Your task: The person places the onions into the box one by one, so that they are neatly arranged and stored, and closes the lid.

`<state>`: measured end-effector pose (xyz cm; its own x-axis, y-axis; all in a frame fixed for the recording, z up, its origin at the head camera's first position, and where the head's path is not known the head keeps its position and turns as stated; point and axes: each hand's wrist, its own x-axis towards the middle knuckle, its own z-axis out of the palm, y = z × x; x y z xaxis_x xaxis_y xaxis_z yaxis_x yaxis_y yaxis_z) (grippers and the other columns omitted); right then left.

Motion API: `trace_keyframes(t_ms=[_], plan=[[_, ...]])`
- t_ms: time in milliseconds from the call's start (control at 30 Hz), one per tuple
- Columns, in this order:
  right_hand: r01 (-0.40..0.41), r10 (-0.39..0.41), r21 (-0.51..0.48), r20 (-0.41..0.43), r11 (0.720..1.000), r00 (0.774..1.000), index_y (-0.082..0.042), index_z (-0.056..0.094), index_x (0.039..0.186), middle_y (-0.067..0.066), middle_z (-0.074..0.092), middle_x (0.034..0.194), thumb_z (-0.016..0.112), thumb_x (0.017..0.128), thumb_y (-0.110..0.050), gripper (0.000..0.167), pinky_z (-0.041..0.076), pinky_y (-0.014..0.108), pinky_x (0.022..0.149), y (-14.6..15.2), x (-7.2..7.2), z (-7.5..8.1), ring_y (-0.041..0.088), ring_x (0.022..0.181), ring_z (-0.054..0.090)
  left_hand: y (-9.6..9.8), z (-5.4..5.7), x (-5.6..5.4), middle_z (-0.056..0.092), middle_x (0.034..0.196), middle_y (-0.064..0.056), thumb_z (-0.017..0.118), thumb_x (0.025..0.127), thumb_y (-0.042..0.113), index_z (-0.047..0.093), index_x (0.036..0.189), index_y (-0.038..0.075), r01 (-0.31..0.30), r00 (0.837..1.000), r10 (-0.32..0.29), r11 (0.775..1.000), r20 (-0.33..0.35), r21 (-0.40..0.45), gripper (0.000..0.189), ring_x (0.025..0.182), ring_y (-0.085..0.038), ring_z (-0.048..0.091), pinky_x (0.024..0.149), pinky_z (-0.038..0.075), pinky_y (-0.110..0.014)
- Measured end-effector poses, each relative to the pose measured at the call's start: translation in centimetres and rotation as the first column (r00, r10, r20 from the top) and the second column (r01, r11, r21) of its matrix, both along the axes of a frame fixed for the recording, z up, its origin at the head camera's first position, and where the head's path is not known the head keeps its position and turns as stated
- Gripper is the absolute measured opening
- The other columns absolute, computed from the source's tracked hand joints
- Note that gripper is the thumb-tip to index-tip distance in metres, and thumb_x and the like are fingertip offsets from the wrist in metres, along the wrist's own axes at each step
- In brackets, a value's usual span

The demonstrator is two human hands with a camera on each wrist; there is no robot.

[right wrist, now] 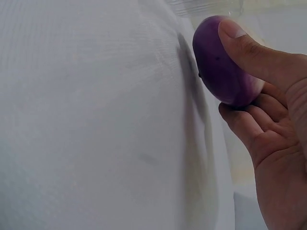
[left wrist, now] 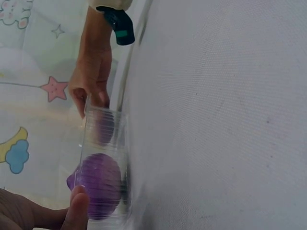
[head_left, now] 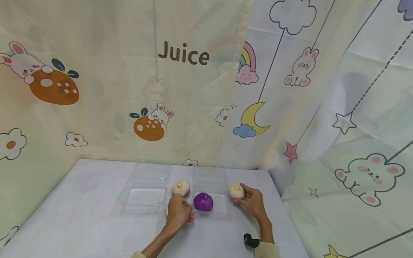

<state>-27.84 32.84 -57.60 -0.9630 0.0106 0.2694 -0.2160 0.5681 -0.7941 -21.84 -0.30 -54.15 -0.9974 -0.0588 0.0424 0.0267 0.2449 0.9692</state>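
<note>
My right hand [head_left: 253, 202] grips a purple-and-white turnip [right wrist: 225, 62] between thumb and fingers, beside the right side of a clear plastic container [head_left: 221, 206]. Inside that container sits a round purple onion-like piece [head_left: 203, 202] with a small pointed tip. At the container's left edge, my left hand [head_left: 179, 211] pinches the rim; its thumb [left wrist: 76, 211] shows against the clear wall in the left wrist view, the other fingertips hidden. Another white-topped turnip [head_left: 180, 188] lies just beyond the left hand, and a pale round piece [head_left: 166, 211] is mostly hidden behind that hand.
A second clear plastic container [head_left: 145, 197] stands with its lid up at the left. The white table [head_left: 96, 222] meets printed curtains [head_left: 113, 107] at the back and right. A dark green device [head_left: 251, 240] is at the right wrist.
</note>
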Motion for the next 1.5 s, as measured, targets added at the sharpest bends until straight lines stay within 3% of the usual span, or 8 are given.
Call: trace_keyframes(t_ms=[300, 633, 900, 1500], plan=[[-0.034, 0.034, -0.039, -0.024, 0.999, 0.999, 0.012, 0.062, 0.144, 0.03, 0.065, 0.144, 0.101, 0.074, -0.008, 0.083, 0.053, 0.048, 0.113, 0.5, 0.0, 0.0, 0.04, 0.14, 0.062, 0.1, 0.1, -0.1, 0.069, 0.053, -0.008, 0.077, 0.09, -0.013, 0.072, 0.073, -0.01, 0.002, 1.0, -0.002, 1.0, -0.01, -0.009, 0.017, 0.041, -0.014, 0.067, 0.043, 0.06, -0.035], [-0.037, 0.036, -0.005, -0.061, 0.999, 0.998, 0.013, 0.062, 0.143, 0.032, 0.067, 0.141, 0.1, 0.075, -0.008, 0.08, 0.056, 0.043, 0.11, 0.6, -0.2, 0.7, 0.043, 0.138, 0.062, 0.1, 0.2, -0.5, 0.069, 0.053, -0.008, 0.077, 0.09, -0.011, 0.072, 0.073, -0.009, -0.006, 1.0, 0.006, 1.0, -0.024, -0.029, 0.018, 0.04, -0.014, 0.066, 0.043, 0.06, -0.033], [-0.021, 0.021, -0.019, -0.026, 1.0, 0.999, 0.011, 0.063, 0.144, 0.03, 0.065, 0.145, 0.1, 0.075, -0.004, 0.08, 0.053, 0.048, 0.112, 0.8, 0.0, 0.9, 0.038, 0.14, 0.062, 0.1, 0.3, -0.5, 0.07, 0.054, -0.009, 0.077, 0.09, -0.011, 0.071, 0.073, -0.01, -0.002, 1.0, 0.002, 1.0, -0.017, -0.027, 0.018, 0.04, -0.015, 0.067, 0.043, 0.06, -0.034], [-0.029, 0.029, 0.003, -0.025, 1.0, 0.999, 0.011, 0.06, 0.147, 0.029, 0.065, 0.147, 0.099, 0.079, -0.009, 0.081, 0.051, 0.051, 0.114, 1.1, 0.5, 1.4, 0.041, 0.142, 0.061, 0.1, 0.2, 0.1, 0.069, 0.053, -0.009, 0.077, 0.09, -0.012, 0.071, 0.072, -0.008, 0.003, 1.0, -0.003, 1.0, -0.011, -0.027, 0.019, 0.041, -0.015, 0.067, 0.043, 0.061, -0.034]])
